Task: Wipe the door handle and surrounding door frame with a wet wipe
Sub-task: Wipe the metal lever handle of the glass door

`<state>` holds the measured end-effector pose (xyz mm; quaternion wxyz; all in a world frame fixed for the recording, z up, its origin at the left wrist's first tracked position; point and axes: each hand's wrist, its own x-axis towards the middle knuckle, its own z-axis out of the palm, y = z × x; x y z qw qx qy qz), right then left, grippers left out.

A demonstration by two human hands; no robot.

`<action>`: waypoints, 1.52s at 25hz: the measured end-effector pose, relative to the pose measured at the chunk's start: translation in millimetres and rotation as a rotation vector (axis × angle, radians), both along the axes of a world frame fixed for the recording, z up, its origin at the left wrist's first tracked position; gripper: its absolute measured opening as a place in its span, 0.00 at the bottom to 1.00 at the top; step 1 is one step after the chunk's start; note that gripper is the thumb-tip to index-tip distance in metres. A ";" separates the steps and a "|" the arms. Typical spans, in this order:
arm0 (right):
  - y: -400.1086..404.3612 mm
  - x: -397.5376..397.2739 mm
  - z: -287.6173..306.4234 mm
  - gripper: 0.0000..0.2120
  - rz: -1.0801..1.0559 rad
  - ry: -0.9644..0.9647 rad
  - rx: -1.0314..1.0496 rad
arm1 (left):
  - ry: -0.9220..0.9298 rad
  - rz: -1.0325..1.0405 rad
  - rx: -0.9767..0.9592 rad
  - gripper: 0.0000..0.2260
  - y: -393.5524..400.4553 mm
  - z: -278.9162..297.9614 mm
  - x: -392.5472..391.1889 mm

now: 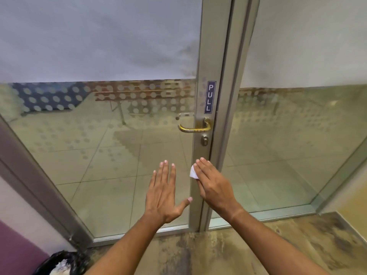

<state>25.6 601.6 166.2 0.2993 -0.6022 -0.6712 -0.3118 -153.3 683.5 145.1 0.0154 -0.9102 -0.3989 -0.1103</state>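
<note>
**Wiping the door frame, wipe sitting below the lock**

Starting at the far left, there's a purple wall panel (12, 245) and, at the bottom edge, a bin lined with a black bag (61, 262) with something white crumpled inside. Next to that runs the slanted grey metal edge of the glass door (99, 155), frosted up top, clear lower down with a dotted pattern, and you can see a tiled floor through it.

Moving in, the person's left hand (164, 195) is flat and relaxed, fingers straight and spread a bit, thumb out to the side, laid against the glass or just off it (can't tell which from this angle). It's holding nothing.

Just right of that is the vertical door frame (204, 56), a grey metal strip. On it, top to bottom: a dark blue PULL sticker (210, 97), the brass door handle (195, 127) with its lever pointing left over the glass, then a keyhole cylinder (204, 140) right under it.

Below the keyhole, the right hand (212, 183) is pressing a white wet wipe (193, 172) onto the frame. Fingers are straight and together on top of the wipe, so it's a flat-palm press, not a pinch. Only a folded corner of the wipe sticks out on the left of the fingers. The handle itself is well above the wipe, untouched by either hand.

Further right there's a second glass pane (288, 145), same frosted top, and at the bottom a stained, blotchy brown floor (297, 245).
</note>
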 end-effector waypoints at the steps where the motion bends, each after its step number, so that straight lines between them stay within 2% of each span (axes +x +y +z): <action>1: 9.9 7.0 1.1 0.18 0.002 0.011 -0.005 | -0.006 0.009 0.007 0.50 8.9 2.5 5.3; 6: 52.7 26.8 8.0 0.21 -0.011 0.101 -0.018 | -0.071 0.019 0.046 0.49 57.9 14.9 24.0; 8: 71.4 29.6 15.1 0.19 -0.037 0.145 -0.002 | -0.096 -0.004 0.074 0.49 81.0 21.2 29.8; 13: 123.8 27.5 39.4 0.14 -0.085 0.259 0.072 | -0.179 -0.097 0.184 0.48 146.7 41.2 46.4; 16: 152.0 23.8 50.4 0.16 -0.115 0.328 0.084 | -0.217 -0.166 0.283 0.47 183.1 51.4 53.5; 21: 187.1 20.5 60.4 0.15 -0.156 0.328 0.035 | -0.319 -0.210 0.416 0.43 229.4 61.8 64.2; 30: 208.5 29.0 58.1 0.14 -0.179 0.344 -0.034 | -0.426 -0.184 0.643 0.37 265.6 86.7 100.2; 38: 218.2 36.8 65.5 0.15 -0.157 0.422 -0.035 | -0.414 -0.124 0.781 0.33 278.2 88.6 113.0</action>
